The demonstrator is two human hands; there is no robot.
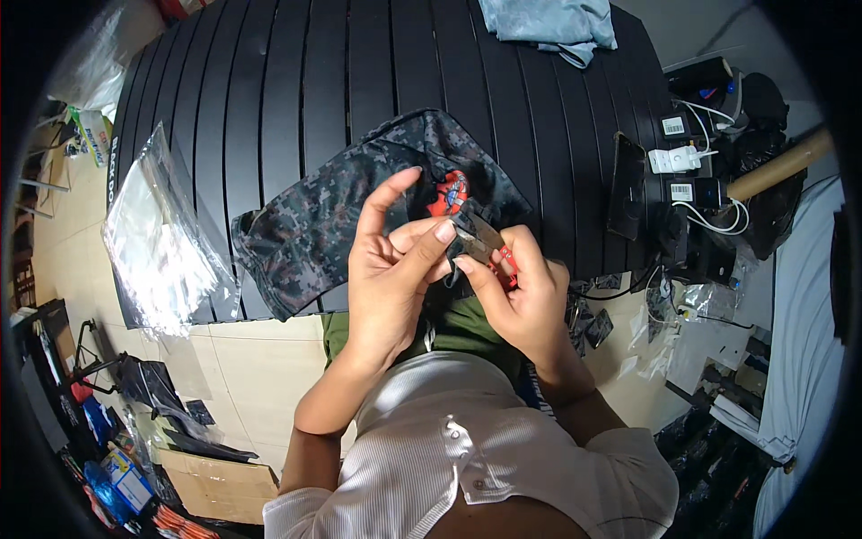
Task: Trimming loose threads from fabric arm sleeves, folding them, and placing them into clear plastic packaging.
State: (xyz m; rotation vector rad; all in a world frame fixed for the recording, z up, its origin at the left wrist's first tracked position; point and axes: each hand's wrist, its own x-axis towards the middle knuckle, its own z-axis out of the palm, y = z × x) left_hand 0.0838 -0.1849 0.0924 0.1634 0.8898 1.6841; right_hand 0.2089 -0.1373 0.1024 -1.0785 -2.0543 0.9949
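A dark digital-camouflage cloth piece (314,229) with a red patterned patch (452,190) lies across the near side of the table, its near edge raised in my hands. My left hand (392,265) pinches a folded edge of it between thumb and fingers, with one finger raised away. My right hand (523,301) meets it from the right, thumb and fingers closed on the same folded strip (479,236). Something red (509,267) shows between the right fingers; whether it is part of the cloth or a small tool is unclear.
The black slatted table (305,81) carries a clear plastic bag (162,242) at left, a light blue cloth (557,25) at the far edge and a dark phone-like slab (626,187) at right. Chargers with white cables (680,160) crowd the right side. A cardboard box (218,485) sits lower left.
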